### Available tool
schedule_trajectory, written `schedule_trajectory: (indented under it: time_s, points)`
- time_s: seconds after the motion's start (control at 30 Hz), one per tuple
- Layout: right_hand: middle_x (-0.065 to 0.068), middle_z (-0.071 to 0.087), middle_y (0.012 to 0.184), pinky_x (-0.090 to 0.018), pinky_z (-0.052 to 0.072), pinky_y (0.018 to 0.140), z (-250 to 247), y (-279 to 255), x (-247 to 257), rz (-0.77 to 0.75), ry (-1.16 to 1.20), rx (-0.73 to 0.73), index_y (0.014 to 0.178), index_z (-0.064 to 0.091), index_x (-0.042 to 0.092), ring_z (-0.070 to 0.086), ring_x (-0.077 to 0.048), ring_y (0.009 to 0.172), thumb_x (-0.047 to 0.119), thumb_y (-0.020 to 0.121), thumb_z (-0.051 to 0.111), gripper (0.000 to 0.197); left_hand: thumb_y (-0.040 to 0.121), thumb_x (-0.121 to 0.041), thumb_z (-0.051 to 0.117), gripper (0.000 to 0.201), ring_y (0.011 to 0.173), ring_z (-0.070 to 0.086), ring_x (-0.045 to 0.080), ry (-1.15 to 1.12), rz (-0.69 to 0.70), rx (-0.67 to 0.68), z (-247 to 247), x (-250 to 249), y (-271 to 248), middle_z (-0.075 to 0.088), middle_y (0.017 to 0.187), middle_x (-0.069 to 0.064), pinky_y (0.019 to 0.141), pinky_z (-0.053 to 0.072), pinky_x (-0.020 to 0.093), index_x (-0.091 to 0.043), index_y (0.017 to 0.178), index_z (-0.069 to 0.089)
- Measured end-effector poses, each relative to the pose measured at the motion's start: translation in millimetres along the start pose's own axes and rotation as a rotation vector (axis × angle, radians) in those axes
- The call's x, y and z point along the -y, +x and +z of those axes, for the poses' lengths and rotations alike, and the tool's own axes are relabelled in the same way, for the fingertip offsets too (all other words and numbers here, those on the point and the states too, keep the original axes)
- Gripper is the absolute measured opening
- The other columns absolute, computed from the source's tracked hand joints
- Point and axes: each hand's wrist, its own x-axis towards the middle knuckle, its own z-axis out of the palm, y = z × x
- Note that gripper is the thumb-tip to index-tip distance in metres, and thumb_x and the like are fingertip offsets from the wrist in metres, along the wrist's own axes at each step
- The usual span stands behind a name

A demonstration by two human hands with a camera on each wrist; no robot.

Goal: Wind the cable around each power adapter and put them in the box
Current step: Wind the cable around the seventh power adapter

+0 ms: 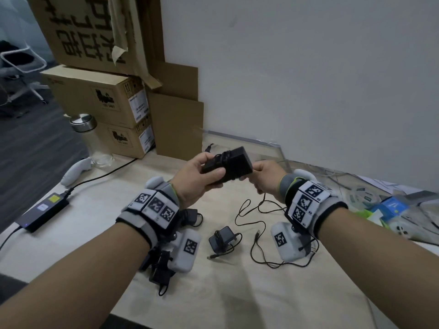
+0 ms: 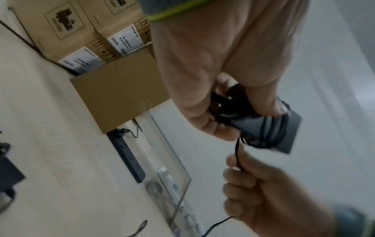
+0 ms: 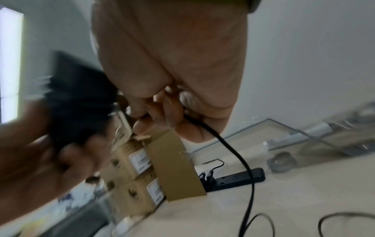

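Above the table I hold a black power adapter [image 1: 234, 163] with several cable turns round its middle. My left hand [image 1: 212, 175] grips its left end, thumb on top. My right hand [image 1: 253, 180] pinches the loose cable [image 1: 248, 223], which trails down in loops onto the table. The left wrist view shows the wound adapter [image 2: 284, 128] under my left hand [image 2: 215, 112] and my right hand [image 2: 243, 173] fisted round the cable [image 2: 236, 149]. The right wrist view is blurred: adapter [image 3: 77, 104], cable [image 3: 229, 144]. The clear box [image 1: 276, 148] stands just behind.
A wound adapter [image 1: 222, 241] lies mid-table; two more adapters [image 1: 190, 216] [image 1: 161, 269] lie under my left wrist. At the left are a laptop power brick [image 1: 42, 210], a white controller [image 1: 73, 172], a bottle [image 1: 88, 136] and stacked cardboard boxes [image 1: 107, 98]. Clutter [image 1: 384, 205] fills the right.
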Motion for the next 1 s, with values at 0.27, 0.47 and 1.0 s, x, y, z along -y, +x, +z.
schedule_trajectory:
  time_s: [0.27,0.47,1.0]
  points:
    - [0.012,0.059,0.07,-0.026,0.042,0.068,23,-2,16,-0.075,-0.479,0.1,0.077,0.07,0.025,0.059,-0.015,0.073,0.036,0.095,0.048,0.031,0.077,-0.022,0.078,0.028,0.075,0.062,0.016,0.641,0.174,-0.428,-7,22,27,0.066,0.086,-0.003,0.069,0.053,0.031,-0.026,0.087,0.053]
    - [0.006,0.054,0.057,-0.024,0.039,0.053,5,-11,39,-0.117,-0.671,0.116,0.073,0.068,0.019,0.051,-0.014,0.057,0.035,0.091,0.057,0.027,0.078,-0.035,0.074,0.032,0.079,0.06,0.013,1.442,0.122,0.116,-21,6,20,0.062,0.087,-0.013,0.074,0.053,0.036,-0.039,0.103,0.054]
    - [-0.008,0.046,0.059,-0.026,0.031,0.048,17,-6,33,0.054,0.195,-0.04,0.069,0.057,0.009,0.035,-0.018,0.05,0.002,0.092,0.04,0.029,0.088,0.002,0.058,0.022,0.076,0.065,0.019,-0.209,0.027,0.044,5,-10,2,0.062,0.097,0.007,0.067,0.049,0.027,-0.016,0.1,0.056]
